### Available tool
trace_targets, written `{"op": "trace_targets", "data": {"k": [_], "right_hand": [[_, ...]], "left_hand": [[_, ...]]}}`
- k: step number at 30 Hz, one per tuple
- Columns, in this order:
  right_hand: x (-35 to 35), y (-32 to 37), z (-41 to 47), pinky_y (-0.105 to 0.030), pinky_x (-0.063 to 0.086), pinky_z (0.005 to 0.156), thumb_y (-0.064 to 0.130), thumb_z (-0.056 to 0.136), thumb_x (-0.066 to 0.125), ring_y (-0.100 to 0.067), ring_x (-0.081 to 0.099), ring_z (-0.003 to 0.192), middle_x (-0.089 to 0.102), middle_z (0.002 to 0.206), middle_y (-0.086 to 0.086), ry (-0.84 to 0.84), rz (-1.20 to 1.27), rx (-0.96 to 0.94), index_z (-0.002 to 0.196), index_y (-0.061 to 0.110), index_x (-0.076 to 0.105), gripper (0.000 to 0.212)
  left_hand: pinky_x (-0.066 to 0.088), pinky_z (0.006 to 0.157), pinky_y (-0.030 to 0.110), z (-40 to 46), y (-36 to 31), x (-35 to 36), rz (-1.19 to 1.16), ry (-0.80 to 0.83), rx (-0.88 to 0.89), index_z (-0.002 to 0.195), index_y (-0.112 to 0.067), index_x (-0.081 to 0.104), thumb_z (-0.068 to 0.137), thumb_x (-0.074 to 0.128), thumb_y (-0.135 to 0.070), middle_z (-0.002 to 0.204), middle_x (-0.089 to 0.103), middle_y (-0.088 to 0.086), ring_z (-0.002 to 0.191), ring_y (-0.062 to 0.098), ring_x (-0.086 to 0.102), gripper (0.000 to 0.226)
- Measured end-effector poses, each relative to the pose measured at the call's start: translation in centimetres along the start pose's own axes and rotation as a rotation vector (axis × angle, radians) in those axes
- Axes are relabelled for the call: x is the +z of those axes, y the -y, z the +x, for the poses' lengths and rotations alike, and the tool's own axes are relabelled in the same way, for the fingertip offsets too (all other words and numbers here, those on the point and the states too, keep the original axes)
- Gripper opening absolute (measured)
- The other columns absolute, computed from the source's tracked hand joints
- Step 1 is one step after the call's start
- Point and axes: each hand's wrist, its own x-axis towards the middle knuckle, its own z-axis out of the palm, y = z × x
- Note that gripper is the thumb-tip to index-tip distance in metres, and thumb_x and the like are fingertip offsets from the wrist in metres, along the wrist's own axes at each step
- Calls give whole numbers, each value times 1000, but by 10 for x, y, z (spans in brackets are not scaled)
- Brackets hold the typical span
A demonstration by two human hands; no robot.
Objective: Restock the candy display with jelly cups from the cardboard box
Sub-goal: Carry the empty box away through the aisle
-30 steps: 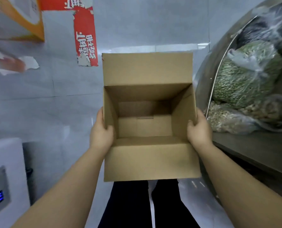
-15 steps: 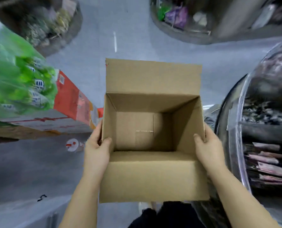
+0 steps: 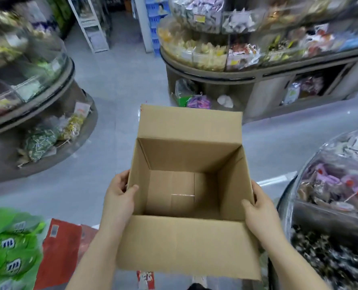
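Fingers [image 3: 132,188] of the left hand [image 3: 119,200] curl over the left wall of the cardboard box [image 3: 186,243] while the right hand [image 3: 259,212] grips the right wall — both forearms reaching forward, holding it upright above the floor [image 3: 119,105] — mouth upward, flaps open, nothing inside.

A pale grey tiled floor [image 3: 119,95] runs between rounded shop stands under even indoor light. At left, a curved stand [image 3: 27,80] carries clear bins, with bagged sweets [image 3: 42,141] on its low shelf. Across the aisle, a long stand [image 3: 257,51] holds heaped packets, and bags [image 3: 197,101] sit in its open base. A white rack [image 3: 92,24] stands farther back. At right, a clear-fronted bin [image 3: 337,185] shows wrapped goods. Green packs [image 3: 10,245] blur at lower left.
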Motion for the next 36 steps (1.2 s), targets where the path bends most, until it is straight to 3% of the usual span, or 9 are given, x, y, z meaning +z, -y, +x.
{"op": "trace_targets", "data": {"k": [5, 11, 16, 20, 24, 26, 29, 32, 36], "right_hand": [[-34, 31, 86, -21, 41, 58, 5, 83, 45, -16, 60, 79, 66, 99, 11, -139, 14, 50, 129, 44, 46, 61], [-61, 39, 202, -31, 47, 62, 6, 80, 48, -14, 62, 68, 71, 89, 9, -352, 77, 158, 125, 47, 50, 61], [-87, 57, 293, -40, 54, 81, 7, 78, 47, -12, 66, 84, 71, 97, 17, -506, 140, 260, 122, 51, 50, 63], [-116, 58, 351, -41, 52, 86, 7, 80, 47, -13, 65, 92, 68, 109, 16, -613, 199, 344, 125, 50, 49, 62], [-153, 39, 402, -38, 54, 75, 6, 77, 44, -13, 67, 82, 69, 98, 22, -702, 198, 377, 115, 59, 49, 65], [-179, 19, 432, -37, 53, 75, 5, 78, 43, -15, 67, 80, 69, 96, 21, -756, 237, 400, 113, 56, 52, 63], [-230, -9, 480, -31, 48, 60, 4, 78, 42, -27, 64, 72, 70, 80, 13, -803, 274, 454, 112, 48, 56, 56], [-294, -19, 523, -29, 44, 55, 6, 82, 41, -29, 64, 70, 71, 90, 8, -784, 306, 478, 122, 39, 53, 54], [-387, -26, 581, -30, 49, 58, 7, 84, 40, -24, 65, 68, 70, 99, 11, -822, 290, 493, 129, 44, 46, 59]], "left_hand": [[44, 67, 19, 84, -44, 69, -40, 62, 56, 89, -35, 58, 85, 55, 3, 93, 67, -12, 89, 2, 63, 38], [45, 70, 23, 205, -79, 182, -77, 252, 95, 90, -31, 61, 84, 54, 5, 94, 68, -11, 91, 5, 63, 37], [45, 78, 26, 309, -118, 282, -41, 440, 136, 96, -24, 61, 82, 54, 7, 98, 69, -3, 94, 12, 63, 34], [45, 75, 24, 365, -149, 368, -5, 564, 155, 90, -32, 60, 81, 53, 9, 94, 68, -10, 86, 2, 63, 43], [45, 71, 22, 399, -161, 467, 70, 702, 170, 85, -38, 62, 77, 55, 9, 90, 69, -17, 81, -5, 63, 48], [45, 69, 24, 409, -165, 525, 104, 753, 183, 83, -39, 62, 74, 58, 3, 90, 69, -17, 79, -3, 64, 43], [45, 69, 24, 417, -181, 615, 157, 796, 218, 84, -37, 61, 74, 57, 3, 89, 69, -14, 81, 6, 63, 42], [47, 74, 28, 422, -213, 701, 185, 845, 257, 86, -37, 61, 74, 56, 0, 91, 69, -12, 83, 11, 63, 39], [45, 70, 23, 424, -257, 817, 176, 877, 306, 95, -30, 61, 77, 54, 4, 91, 68, -12, 78, 4, 62, 38]]}}
